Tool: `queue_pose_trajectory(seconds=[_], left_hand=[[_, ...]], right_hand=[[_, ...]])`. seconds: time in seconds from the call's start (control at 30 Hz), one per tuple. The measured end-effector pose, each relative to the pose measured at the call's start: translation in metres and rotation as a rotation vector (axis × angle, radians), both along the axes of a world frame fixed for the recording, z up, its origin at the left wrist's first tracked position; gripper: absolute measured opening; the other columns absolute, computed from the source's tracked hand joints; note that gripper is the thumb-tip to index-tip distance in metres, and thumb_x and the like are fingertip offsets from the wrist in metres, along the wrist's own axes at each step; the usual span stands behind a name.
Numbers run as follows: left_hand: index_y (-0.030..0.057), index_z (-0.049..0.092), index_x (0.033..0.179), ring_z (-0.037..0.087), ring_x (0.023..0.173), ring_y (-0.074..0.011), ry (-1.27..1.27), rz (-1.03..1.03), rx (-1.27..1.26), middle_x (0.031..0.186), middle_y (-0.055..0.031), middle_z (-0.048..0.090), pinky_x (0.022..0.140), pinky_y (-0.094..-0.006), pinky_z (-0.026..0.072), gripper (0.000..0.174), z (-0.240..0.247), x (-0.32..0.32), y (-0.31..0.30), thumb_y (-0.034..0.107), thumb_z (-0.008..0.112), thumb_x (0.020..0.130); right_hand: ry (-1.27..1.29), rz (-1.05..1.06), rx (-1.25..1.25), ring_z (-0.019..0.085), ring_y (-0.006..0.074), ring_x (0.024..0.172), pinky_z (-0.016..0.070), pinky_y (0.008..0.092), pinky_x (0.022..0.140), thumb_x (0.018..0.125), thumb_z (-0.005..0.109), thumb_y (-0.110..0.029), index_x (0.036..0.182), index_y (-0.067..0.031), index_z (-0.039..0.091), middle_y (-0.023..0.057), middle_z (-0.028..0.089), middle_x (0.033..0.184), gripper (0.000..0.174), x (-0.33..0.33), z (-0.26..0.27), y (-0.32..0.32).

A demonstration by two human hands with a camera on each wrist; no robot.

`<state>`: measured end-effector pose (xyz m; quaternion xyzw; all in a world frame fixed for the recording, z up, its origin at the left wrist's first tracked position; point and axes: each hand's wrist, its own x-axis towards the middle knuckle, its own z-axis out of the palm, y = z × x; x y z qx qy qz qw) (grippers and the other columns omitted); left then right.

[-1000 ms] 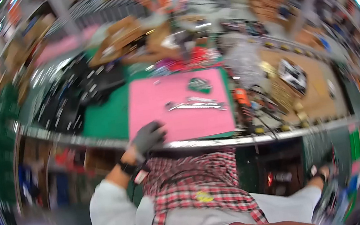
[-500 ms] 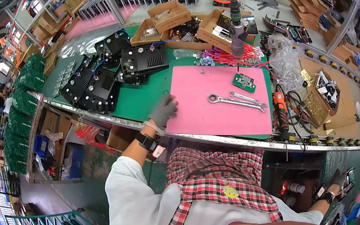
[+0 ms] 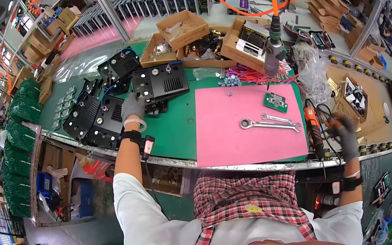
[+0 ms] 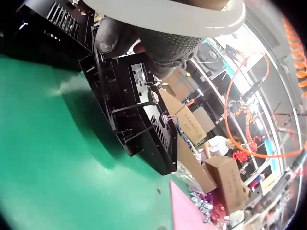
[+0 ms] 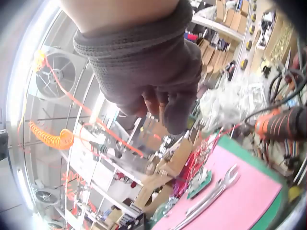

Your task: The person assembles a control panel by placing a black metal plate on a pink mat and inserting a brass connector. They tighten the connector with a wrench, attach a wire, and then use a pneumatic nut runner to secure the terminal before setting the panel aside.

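Note:
My left hand (image 3: 132,107) grips the left edge of a black slotted housing (image 3: 165,81). Seen by the left wrist camera, the gloved hand (image 4: 165,50) has its thumb and fingers around one end of the housing (image 4: 139,108), which stands tilted over the green mat. At the bench's right side, my right hand (image 3: 346,139) is beside an orange-and-black power tool (image 3: 313,126) without touching it. From the right wrist, the hand (image 5: 148,72) shows loosely bent fingers and nothing held. On the pink mat (image 3: 230,150) lie two wrenches (image 3: 271,124) and a green circuit board (image 3: 276,101).
More black housings (image 3: 87,115) lie at the left. Cardboard boxes (image 3: 183,29) stand behind, beside red and purple wires (image 3: 244,71). A power driver (image 3: 272,56) hangs over the mat's back. Bubble wrap (image 3: 311,68) and a tray of brass parts (image 3: 345,108) are at the right.
My left hand has moved from the pink mat's edge left and back to the black housing and taken hold of it. My right hand has come up from the lower right to the bench.

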<state>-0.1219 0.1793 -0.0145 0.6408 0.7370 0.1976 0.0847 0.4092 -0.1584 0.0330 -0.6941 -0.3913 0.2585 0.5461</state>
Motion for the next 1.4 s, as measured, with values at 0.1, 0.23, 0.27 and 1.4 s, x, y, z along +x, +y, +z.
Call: queue_pose_trajectory(seconds=[0.1,0.23,0.27,1.4], left_hand=[[0.0072,0.056,0.106,0.057,0.097,-0.0352,0.046,-0.021,-0.064,0.101,-0.0169,0.061,0.080,-0.0433,0.0452,0.040,0.012,0.009,-0.002,0.039,0.057,0.080],[0.0065,0.055,0.104,0.058,0.097,-0.0329,0.157,0.041,-0.153,0.100,-0.0170,0.062,0.078,-0.0419,0.0470,0.032,0.027,0.021,0.009,0.033,0.054,0.085],[0.0063,0.055,0.104,0.058,0.097,-0.0329,0.184,0.044,-0.161,0.100,-0.0171,0.062,0.078,-0.0419,0.0475,0.031,0.027,0.022,0.014,0.030,0.053,0.085],[0.0040,0.059,0.093,0.058,0.090,-0.0371,-0.051,-0.511,-0.166,0.092,-0.0213,0.061,0.077,-0.0435,0.0465,0.022,0.017,0.170,-0.071,0.016,0.052,0.076]], right_hand=[[0.046,0.146,-0.075,0.051,0.0080,0.065,0.0424,0.0206,0.056,0.083,0.055,-0.010,0.108,-0.0037,0.056,0.0011,0.056,0.079,0.026,-0.037,-0.015,0.027],[0.196,0.321,-0.188,0.055,0.0114,0.067,0.0487,0.0245,0.057,0.084,0.052,-0.005,0.110,0.0027,0.051,0.0054,0.056,0.080,0.027,-0.082,-0.023,0.052],[0.202,0.352,-0.213,0.056,0.0120,0.068,0.0492,0.0249,0.059,0.083,0.053,-0.003,0.110,0.0037,0.051,0.0059,0.056,0.081,0.028,-0.087,-0.025,0.054],[0.443,0.730,-0.246,0.061,0.0198,0.069,0.0525,0.0301,0.065,0.082,0.049,-0.007,0.139,-0.0088,0.010,0.0135,0.056,0.090,0.070,-0.194,-0.095,0.108]])
